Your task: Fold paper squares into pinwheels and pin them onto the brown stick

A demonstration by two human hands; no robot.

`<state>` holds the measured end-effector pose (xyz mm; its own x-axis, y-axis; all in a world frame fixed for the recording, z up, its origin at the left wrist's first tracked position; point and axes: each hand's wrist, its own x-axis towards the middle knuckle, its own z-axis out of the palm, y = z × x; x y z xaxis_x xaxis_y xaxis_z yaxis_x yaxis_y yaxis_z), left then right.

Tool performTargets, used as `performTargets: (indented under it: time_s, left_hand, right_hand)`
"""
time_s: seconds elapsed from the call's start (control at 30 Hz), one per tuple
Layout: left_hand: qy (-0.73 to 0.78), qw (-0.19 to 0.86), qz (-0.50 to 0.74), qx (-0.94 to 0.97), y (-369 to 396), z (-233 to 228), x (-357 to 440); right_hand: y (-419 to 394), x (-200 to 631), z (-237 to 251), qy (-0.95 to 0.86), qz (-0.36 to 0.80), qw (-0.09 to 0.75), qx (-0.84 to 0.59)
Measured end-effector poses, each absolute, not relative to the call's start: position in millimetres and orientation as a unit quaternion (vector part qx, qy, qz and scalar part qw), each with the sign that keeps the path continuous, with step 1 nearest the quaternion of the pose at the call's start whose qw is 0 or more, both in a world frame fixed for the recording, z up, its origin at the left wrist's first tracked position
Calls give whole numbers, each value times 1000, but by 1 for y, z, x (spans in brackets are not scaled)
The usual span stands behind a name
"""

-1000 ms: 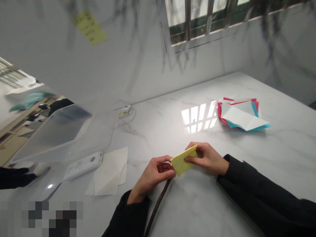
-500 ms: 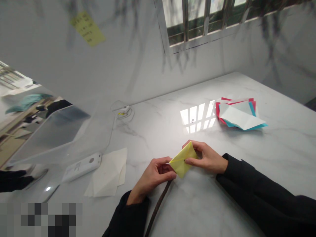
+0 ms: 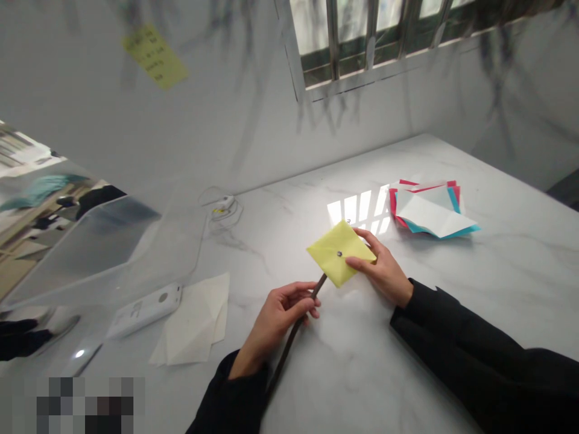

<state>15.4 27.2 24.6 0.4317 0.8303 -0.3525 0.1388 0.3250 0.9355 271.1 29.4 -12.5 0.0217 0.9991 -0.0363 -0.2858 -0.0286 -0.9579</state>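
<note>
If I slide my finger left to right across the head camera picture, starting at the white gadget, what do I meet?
White gadget, cream paper, left hand, yellow paper, right hand, paper pile.

A single head-worn camera faces forward and steeply down across the glossy white, grey-veined tabletop (image 3: 520, 259), fairly near the person's bare left hand (image 3: 284, 310) and bare right hand (image 3: 382, 268); its upper part reaches the pale grey wall (image 3: 221, 126) and metal-barred window (image 3: 389, 36).
</note>
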Motion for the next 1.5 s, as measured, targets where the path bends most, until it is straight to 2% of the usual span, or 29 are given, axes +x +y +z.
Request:
performTargets:
  time_s: [0.1, 0.2, 0.3, 0.53, 0.67, 0.83, 1.07, 1.4, 1.5]
  left_hand:
    - [518, 601, 376, 479, 30, 20, 20]
    - [542, 562, 414, 468, 33, 18, 23]
    - [550, 554, 406, 475, 33, 20, 24]
    - [555, 555, 401, 473, 31, 24, 24]
    - [556, 552, 401, 475, 31, 24, 24]
    - [556, 551, 398, 478, 30, 24, 23]
    - [551, 557, 396, 479, 29, 27, 24]
    - [552, 561, 383, 483, 29, 25, 24]
    - [548, 562, 375, 493, 28, 25, 25]
  right_hand:
    - [30, 269, -14, -400, 524, 610, -440]
    - [28, 269, -12, -417, 470, 626, -461]
    - [26, 271, -7, -447, 441, 620, -470]
    - [24, 275, -6, -485, 460, 556, -495]
    - [25, 274, -12, -517, 434, 509, -534]
    - [27, 276, -8, -493, 415, 544, -537]
    - [28, 277, -10, -506, 423, 472, -585]
    - [28, 277, -4, -492, 400, 533, -559]
    - [28, 279, -6, -496, 359, 523, -592]
